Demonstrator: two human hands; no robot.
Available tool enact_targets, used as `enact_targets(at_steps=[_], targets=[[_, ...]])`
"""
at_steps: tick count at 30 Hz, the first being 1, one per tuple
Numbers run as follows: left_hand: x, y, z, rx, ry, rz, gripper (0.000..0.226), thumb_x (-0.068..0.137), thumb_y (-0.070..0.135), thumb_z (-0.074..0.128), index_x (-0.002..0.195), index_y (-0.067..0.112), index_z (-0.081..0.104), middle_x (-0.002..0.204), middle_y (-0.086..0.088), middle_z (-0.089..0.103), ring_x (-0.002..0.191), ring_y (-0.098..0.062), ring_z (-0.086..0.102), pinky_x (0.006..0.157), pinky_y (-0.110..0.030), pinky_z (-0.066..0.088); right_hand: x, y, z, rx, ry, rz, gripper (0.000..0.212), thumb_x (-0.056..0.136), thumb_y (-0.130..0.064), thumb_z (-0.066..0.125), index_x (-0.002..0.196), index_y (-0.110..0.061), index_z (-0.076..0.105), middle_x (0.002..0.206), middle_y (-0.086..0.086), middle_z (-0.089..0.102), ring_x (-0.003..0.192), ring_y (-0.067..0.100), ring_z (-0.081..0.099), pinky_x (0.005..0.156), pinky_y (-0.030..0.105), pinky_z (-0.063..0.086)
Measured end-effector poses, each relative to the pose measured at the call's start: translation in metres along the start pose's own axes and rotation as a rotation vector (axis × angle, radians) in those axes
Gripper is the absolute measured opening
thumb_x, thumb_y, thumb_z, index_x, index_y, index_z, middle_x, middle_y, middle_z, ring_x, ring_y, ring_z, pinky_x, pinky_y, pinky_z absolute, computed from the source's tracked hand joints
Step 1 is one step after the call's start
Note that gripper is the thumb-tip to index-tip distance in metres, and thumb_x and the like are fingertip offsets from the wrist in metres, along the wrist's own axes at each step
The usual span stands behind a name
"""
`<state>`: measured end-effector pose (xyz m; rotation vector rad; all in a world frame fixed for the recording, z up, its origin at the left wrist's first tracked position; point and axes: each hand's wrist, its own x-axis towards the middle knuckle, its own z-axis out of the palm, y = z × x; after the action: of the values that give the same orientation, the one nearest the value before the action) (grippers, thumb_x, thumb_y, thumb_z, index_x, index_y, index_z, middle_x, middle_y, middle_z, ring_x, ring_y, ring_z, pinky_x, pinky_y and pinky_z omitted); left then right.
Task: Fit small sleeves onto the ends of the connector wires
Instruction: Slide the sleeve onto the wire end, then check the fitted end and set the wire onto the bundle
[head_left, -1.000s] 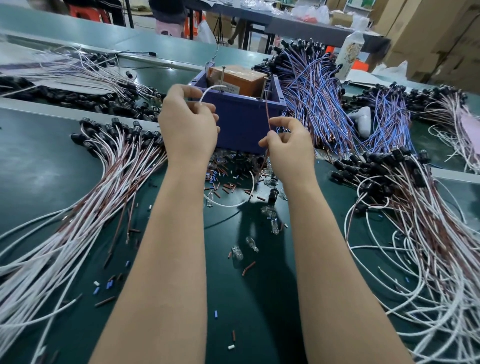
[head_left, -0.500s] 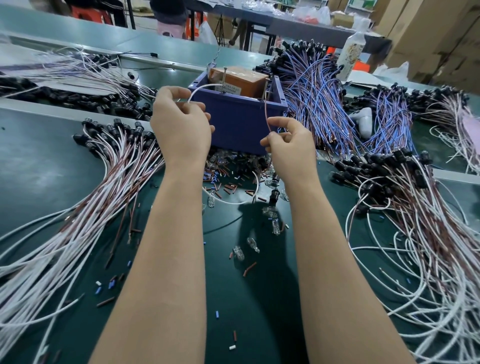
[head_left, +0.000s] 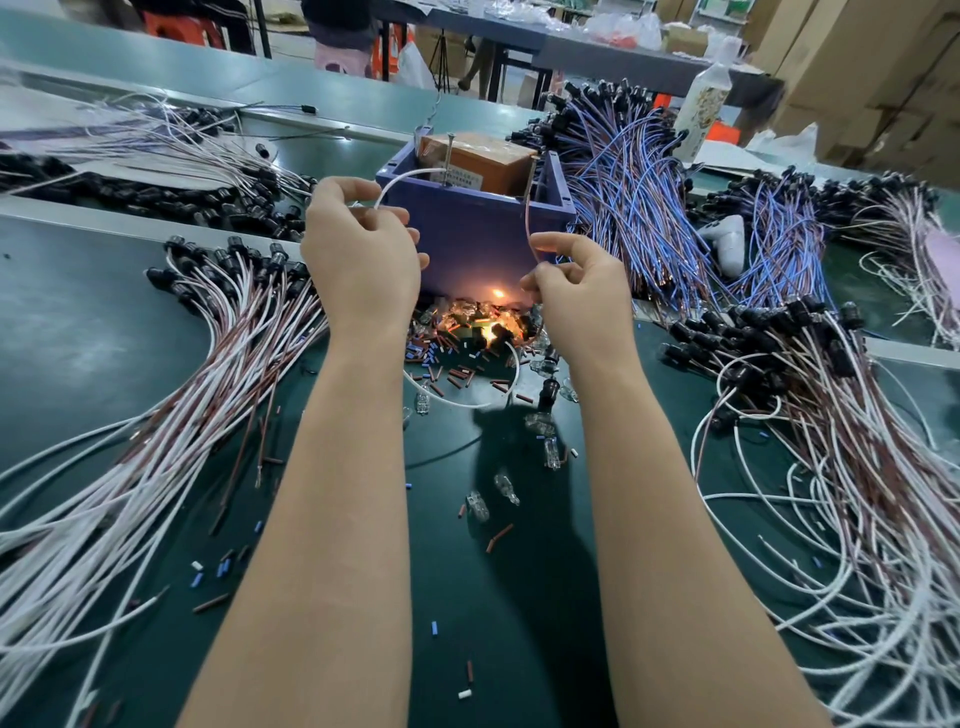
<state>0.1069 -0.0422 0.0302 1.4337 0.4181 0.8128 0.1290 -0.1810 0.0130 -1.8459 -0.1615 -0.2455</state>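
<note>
Two hands work before the blue box (head_left: 478, 228), which stands at twelve o'clock on the green bench (head_left: 104, 322); the left hand (head_left: 363, 260) has its fingers curled tight, thumb and forefinger pinching the white wire (head_left: 402, 176), whose free end arcs toward one o'clock and meets a metal pin (head_left: 447, 156) on the box rim; the right hand (head_left: 579, 301) is likewise curled, pinching the brown wire (head_left: 527, 218), which rises toward twelve o'clock to a second pin (head_left: 535, 166); whether that tip touches I cannot tell; between the wrists, at six o'clock of the box, a small lamp (head_left: 491, 332) glows orange, so the step in hand looks like a live check of one connector's two leads rather than the sleeving itself; no sleeve shows on either held end; the loose sleeves (head_left: 457, 376), brown, blue and white, lie scattered at six o'clock of the glow; wired connectors wait in bundles at nine o'clock (head_left: 208, 364) and three o'clock (head_left: 831, 441); next, by my reckoning, one hand must pick a single sleeve and thread it squarely over a bare tip, the other steadying the wire close to its end
</note>
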Motion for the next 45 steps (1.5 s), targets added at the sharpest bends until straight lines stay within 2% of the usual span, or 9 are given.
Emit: enact_targets(at_steps=[12,16,19,22,30,35,39,43,45], targets=[[-0.002,0.002,-0.003,0.029,0.001,-0.001,0.022,0.091,-0.004,0.036,0.098,0.013,0.049,0.08,0.001,0.061,0.059,-0.005,0.06,0.052,-0.021,0.052,-0.004,-0.005,-0.002,-0.014,-0.019,0.005,0.027,0.091,-0.001,0.044,0.104,-0.02,0.059,0.074,0.0,0.065,0.071,0.014,0.059,0.07,0.029,0.052],[-0.001,0.003,-0.003,0.049,0.003,0.006,0.018,0.089,0.003,0.04,0.089,0.017,0.051,0.073,0.001,0.064,0.051,-0.004,0.058,0.057,-0.025,0.051,-0.004,-0.005,-0.003,0.109,-0.051,0.107,0.023,0.094,-0.002,0.039,0.086,-0.014,0.057,0.067,0.006,0.066,0.046,0.01,0.058,0.049,0.022,0.05],[0.0,0.002,-0.001,0.101,-0.039,0.01,0.017,0.088,0.009,0.043,0.078,0.021,0.051,0.066,0.002,0.063,0.051,-0.006,0.057,0.063,-0.026,0.048,-0.004,0.005,-0.001,-0.322,-0.132,0.136,0.01,0.092,-0.014,0.053,0.087,-0.01,0.06,0.083,0.012,0.067,0.059,0.015,0.064,0.057,0.03,0.055],[-0.001,-0.002,-0.001,0.189,-0.125,-0.009,0.019,0.088,0.012,0.044,0.074,0.023,0.051,0.064,0.003,0.062,0.061,-0.014,0.058,0.072,-0.031,0.05,-0.007,0.013,0.004,-0.779,-0.281,0.231,0.034,0.083,-0.038,0.069,0.097,-0.008,0.063,0.094,0.009,0.065,0.09,0.027,0.06,0.076,0.033,0.049],[-0.002,-0.005,-0.007,0.549,-0.195,-0.023,0.012,0.088,0.018,0.048,0.084,0.014,0.059,0.097,-0.014,0.069,0.096,-0.033,0.063,0.089,-0.039,0.051,-0.006,0.016,0.003,-0.86,-0.25,0.263,0.033,0.086,-0.026,0.066,0.106,-0.014,0.044,0.09,0.002,0.046,0.086,0.025,0.044,0.069,0.031,0.035],[-0.009,-0.006,-0.003,0.926,-0.33,-0.03,0.03,0.089,0.025,0.047,0.104,0.006,0.065,0.117,-0.017,0.06,0.111,-0.038,0.052,0.097,-0.045,0.045,-0.007,0.025,0.005,-0.866,-0.196,0.216,0.011,0.087,-0.017,0.06,0.096,-0.013,0.055,0.095,0.007,0.059,0.091,0.029,0.053,0.069,0.029,0.036],[-0.016,0.008,0.005,0.825,-0.386,0.208,0.027,0.093,0.027,0.048,0.107,0.012,0.066,0.115,-0.011,0.062,0.109,-0.029,0.056,0.097,-0.037,0.043,-0.003,0.015,0.001,-0.414,-0.094,0.115,0.016,0.088,-0.017,0.06,0.103,-0.014,0.057,0.103,0.007,0.064,0.096,0.025,0.059,0.085,0.039,0.05],[-0.028,0.019,0.006,0.567,-0.909,0.092,0.028,0.097,0.029,0.048,0.103,0.01,0.067,0.088,0.001,0.069,0.068,-0.003,0.063,0.075,-0.024,0.052,-0.004,-0.017,-0.008,0.25,0.08,0.018,0.011,0.087,-0.01,0.064,0.089,-0.016,0.055,0.088,0.008,0.066,0.08,0.017,0.062,0.081,0.033,0.051],[-0.034,0.025,0.011,0.464,-0.978,0.153,0.024,0.098,0.026,0.049,0.099,0.008,0.066,0.071,0.007,0.062,0.056,0.001,0.054,0.061,-0.017,0.047,-0.006,-0.031,-0.012,0.526,0.083,0.022,0.011,0.088,-0.006,0.063,0.087,-0.013,0.055,0.08,0.003,0.067,0.075,0.012,0.063,0.077,0.031,0.051]])
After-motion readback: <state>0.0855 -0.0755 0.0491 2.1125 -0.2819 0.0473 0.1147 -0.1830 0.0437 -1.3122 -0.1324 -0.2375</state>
